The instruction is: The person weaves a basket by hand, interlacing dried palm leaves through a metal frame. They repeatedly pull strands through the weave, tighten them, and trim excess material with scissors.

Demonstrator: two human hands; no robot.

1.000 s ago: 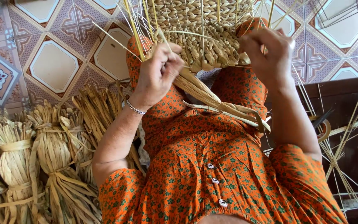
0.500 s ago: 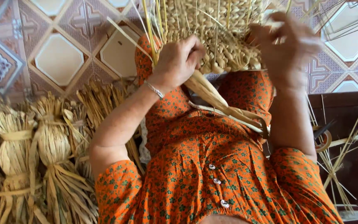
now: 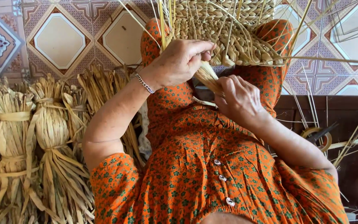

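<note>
At the top centre of the frame a half-woven basket (image 3: pixel 228 33) rests on the person's knees. The left hand (image 3: pixel 179 62) pinches a bundle of straw strands (image 3: pixel 208 74) just below the basket's edge; the right hand (image 3: pixel 239 99) clasps the same bundle lower down. Tied straw sheaves (image 3: pixel 30 137) lie at lower left.

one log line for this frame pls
left hand: pinching straw strands | right hand: gripping same strands | woven basket: on knees | straw bundles: floor

Patterned tile floor (image 3: pixel 63 39) in even daylight, with a dark wooden bench (image 3: pixel 353 124) at the right.
</note>
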